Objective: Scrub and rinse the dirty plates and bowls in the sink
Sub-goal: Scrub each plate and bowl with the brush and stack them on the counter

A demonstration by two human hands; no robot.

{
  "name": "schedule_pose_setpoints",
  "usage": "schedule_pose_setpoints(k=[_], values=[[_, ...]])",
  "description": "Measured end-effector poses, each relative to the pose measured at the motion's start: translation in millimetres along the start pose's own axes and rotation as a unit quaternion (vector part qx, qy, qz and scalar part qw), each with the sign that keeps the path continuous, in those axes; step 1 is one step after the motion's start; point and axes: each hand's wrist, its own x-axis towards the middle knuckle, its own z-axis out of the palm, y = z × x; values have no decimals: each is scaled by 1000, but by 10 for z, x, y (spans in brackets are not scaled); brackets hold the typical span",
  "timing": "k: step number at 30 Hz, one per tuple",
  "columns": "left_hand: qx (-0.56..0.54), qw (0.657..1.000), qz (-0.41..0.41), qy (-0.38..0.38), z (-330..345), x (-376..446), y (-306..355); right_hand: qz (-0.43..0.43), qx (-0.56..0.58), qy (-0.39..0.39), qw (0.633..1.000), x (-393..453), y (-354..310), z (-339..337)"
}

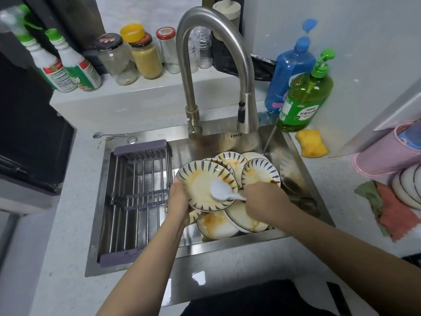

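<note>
Several dirty white plates with blue leaf rims and orange-brown stains lie piled in the steel sink [303, 179]. My left hand [178, 201] grips the left edge of the top plate [200, 181] and holds it tilted above the pile. My right hand [264, 198] grips the handle of a white spoon [222, 191], whose bowl rests on that plate's stained face. More stained plates [259, 171] lean behind, and others [216, 225] lie lower at the front. No water runs from the faucet [247, 124].
A grey drying rack [136, 197] fills the sink's left half. A green dish-soap bottle [303, 101], a blue bottle [289, 71] and a yellow sponge [312, 143] stand at the right rear. A cloth [391, 215], stacked clean dishes [410, 185] and a pink cup [387, 151] lie right. Jars line the ledge.
</note>
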Motion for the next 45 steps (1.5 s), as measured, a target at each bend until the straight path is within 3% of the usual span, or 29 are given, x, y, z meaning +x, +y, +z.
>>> schedule_pose_setpoints(k=[5,10,15,19,24,26,28,31,34,37,42,45], values=[[-16,998,-43,-53,98,-120,-13,-93,-18,35,995,-98,-225,2],[-33,997,-8,-74,-2,-57,-77,-9,-78,22,997,-66,42,-190],[-7,999,6,-51,62,-97,8,-91,-67,21,993,-229,-140,-156],[-10,997,11,-76,39,-96,-4,-4,-89,24,996,-69,26,-220],[-8,999,6,-45,46,-89,20,-98,-84,26,991,-185,-118,-136],[-44,998,-7,-39,-65,-52,48,-48,-47,31,997,-168,61,-98],[-69,996,-28,-55,-128,-61,85,27,62,76,995,-100,239,-16],[-96,990,-54,-83,-146,-124,154,116,325,167,924,-14,342,118],[-119,983,-90,-109,-141,-169,159,155,542,107,819,20,300,176],[-120,975,-121,-141,-87,-247,82,152,653,32,741,22,253,236],[-110,968,-144,-175,-22,-301,-27,171,678,-3,715,108,342,350],[-59,981,-95,-157,-2,-371,-36,220,682,1,697,155,357,416]])
